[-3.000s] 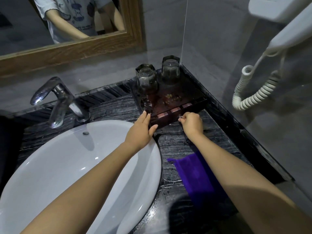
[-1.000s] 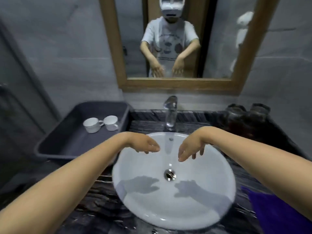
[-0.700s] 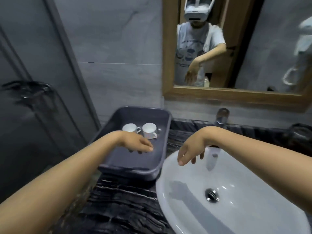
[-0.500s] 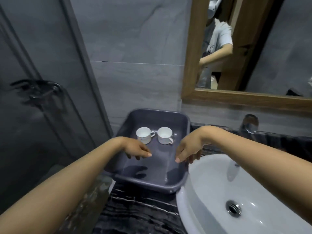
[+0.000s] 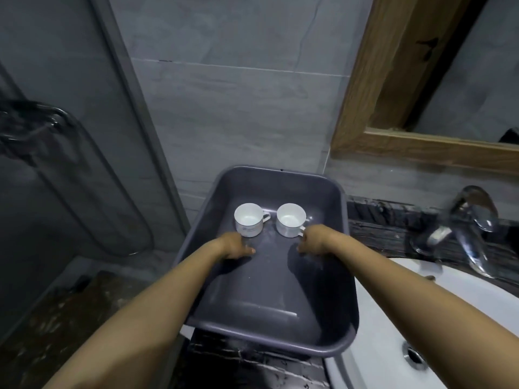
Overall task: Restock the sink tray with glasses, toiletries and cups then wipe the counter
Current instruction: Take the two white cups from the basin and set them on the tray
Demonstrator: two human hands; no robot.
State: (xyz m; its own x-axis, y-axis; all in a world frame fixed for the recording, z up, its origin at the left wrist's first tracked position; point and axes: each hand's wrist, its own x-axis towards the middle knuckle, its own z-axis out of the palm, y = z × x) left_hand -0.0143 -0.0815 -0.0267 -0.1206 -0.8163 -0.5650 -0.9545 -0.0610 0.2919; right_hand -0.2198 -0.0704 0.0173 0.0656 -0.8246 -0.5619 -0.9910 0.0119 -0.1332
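From the head camera, a grey plastic tub (image 5: 349, 276) sits on the dark marbled counter (image 5: 379, 231), pushed against the tiled wall and just left of the white basin (image 5: 393, 318). Two white cups stand upright side by side near the tub's far end: the left cup (image 5: 248, 220) with its handle pointing right, the right cup (image 5: 290, 220) close beside it.

Both arms reach into the tub. The left hand (image 5: 234, 245) hangs just in front of the left cup, fingers loosely bent downward, thumb free, gripping nothing. The right hand (image 5: 311, 242) is at the right cup's handle; its fingers curl under and are hidden, so I cannot tell whether it has hold.

A chrome tap (image 5: 471, 228) stands behind the basin, under a wood-framed mirror (image 5: 365, 108).
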